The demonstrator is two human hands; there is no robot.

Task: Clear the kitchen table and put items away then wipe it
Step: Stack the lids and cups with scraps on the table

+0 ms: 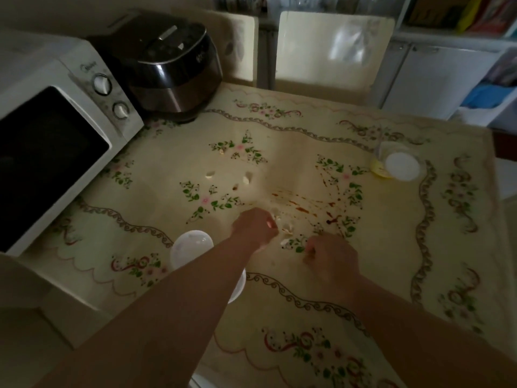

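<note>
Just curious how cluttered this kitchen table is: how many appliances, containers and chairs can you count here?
Appliances: 2, the microwave and the rice cooker
Containers: 2, the near container and the far container
Chairs: 2, the left chair and the right chair
Total: 6

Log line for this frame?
phase: clearing scraps | left hand: curled at scraps | right hand: curled, contents unseen | sauce stains: unwiped
</note>
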